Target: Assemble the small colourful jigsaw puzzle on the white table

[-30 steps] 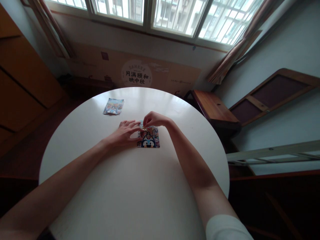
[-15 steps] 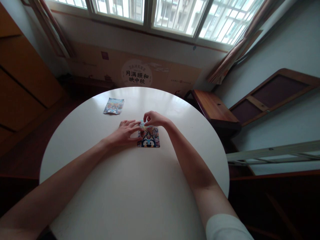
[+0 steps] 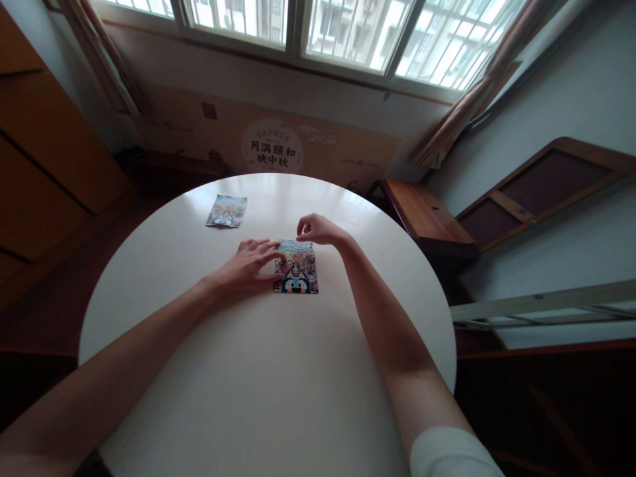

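Note:
A small colourful jigsaw puzzle (image 3: 297,267) with a blue cartoon face lies flat near the middle of the round white table (image 3: 258,371). My left hand (image 3: 251,264) rests flat on the table with fingers spread, the fingertips touching the puzzle's left edge. My right hand (image 3: 315,229) hovers just beyond the puzzle's far right corner, fingers curled in a loose pinch; I cannot make out anything between them.
A second colourful printed card (image 3: 226,211) lies at the table's far left. A wooden bench (image 3: 422,215) stands to the right of the table, a folded wooden frame (image 3: 546,179) leans on the right wall, and a cardboard sheet (image 3: 271,147) lines the wall under the window.
My right hand has lifted off the puzzle's top edge and drawn back to the right, uncovering the puzzle's upper part. My left hand has stayed in place.

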